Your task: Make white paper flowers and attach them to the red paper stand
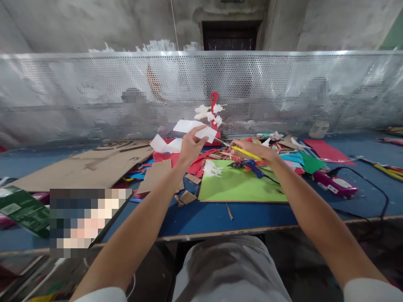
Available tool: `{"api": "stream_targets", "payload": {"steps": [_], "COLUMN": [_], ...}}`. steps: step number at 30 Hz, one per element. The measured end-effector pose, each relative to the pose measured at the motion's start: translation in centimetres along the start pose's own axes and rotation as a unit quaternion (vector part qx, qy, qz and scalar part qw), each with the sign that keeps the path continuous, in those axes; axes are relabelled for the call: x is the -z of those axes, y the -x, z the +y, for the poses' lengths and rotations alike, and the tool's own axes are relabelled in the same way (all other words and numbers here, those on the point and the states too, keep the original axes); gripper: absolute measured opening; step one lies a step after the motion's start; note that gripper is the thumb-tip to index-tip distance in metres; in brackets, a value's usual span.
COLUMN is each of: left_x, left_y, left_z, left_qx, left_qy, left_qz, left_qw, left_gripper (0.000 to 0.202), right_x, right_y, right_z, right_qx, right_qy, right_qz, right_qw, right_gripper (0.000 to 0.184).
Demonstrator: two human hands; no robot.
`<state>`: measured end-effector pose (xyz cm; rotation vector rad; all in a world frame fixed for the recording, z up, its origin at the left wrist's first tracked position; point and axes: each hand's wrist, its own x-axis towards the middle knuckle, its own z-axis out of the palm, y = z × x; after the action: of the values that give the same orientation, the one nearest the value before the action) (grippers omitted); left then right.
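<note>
My left hand [192, 147] pinches a white paper sheet [189, 126] above the middle of the table. My right hand [250, 147] is closed on yellow-handled scissors [247, 153], whose metal blades reach to the paper's right edge. Whether the blades are apart cannot be made out. Just behind the paper stands a red upright piece [214, 98] with white paper flowers [210, 116] on it. Below my hands lies a bright green sheet [239, 188]. A fringed white paper piece [212, 168] and a blue glue gun [256, 170] rest on that sheet.
Cardboard [91, 165] covers the left of the blue table [195, 218]. Coloured paper and cardboard scraps [157, 176] surround the green sheet. To the right are a purple device [336, 184] with a black cable and another yellow-handled tool [388, 171]. A perforated metal screen [267, 92] borders the back.
</note>
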<state>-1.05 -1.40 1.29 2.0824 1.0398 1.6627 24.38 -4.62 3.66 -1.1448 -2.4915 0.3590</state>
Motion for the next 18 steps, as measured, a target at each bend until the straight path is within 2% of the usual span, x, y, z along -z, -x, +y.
{"api": "stream_targets", "payload": {"steps": [6, 14, 18], "left_x": [-0.03, -0.2, -0.21], "left_y": [-0.04, -0.21, -0.22], "left_z": [0.1, -0.61, -0.69], "left_qx": [-0.009, -0.02, -0.024], "left_qy": [0.008, 0.004, 0.004], "left_qz": [0.003, -0.002, -0.004], "left_qw": [1.0, 1.0, 1.0], "left_gripper": [0.043, 0.046, 0.045], "right_x": [-0.29, -0.3, -0.69], "right_y": [-0.7, -0.44, -0.72], "right_z": [0.95, 0.41, 1.04], "right_qx": [0.007, -0.002, -0.008], "right_qy": [-0.012, -0.008, -0.002], "right_qz": [0.012, 0.011, 0.027], "right_qw": [1.0, 1.0, 1.0], "right_gripper": [0.035, 0.037, 0.039]}}
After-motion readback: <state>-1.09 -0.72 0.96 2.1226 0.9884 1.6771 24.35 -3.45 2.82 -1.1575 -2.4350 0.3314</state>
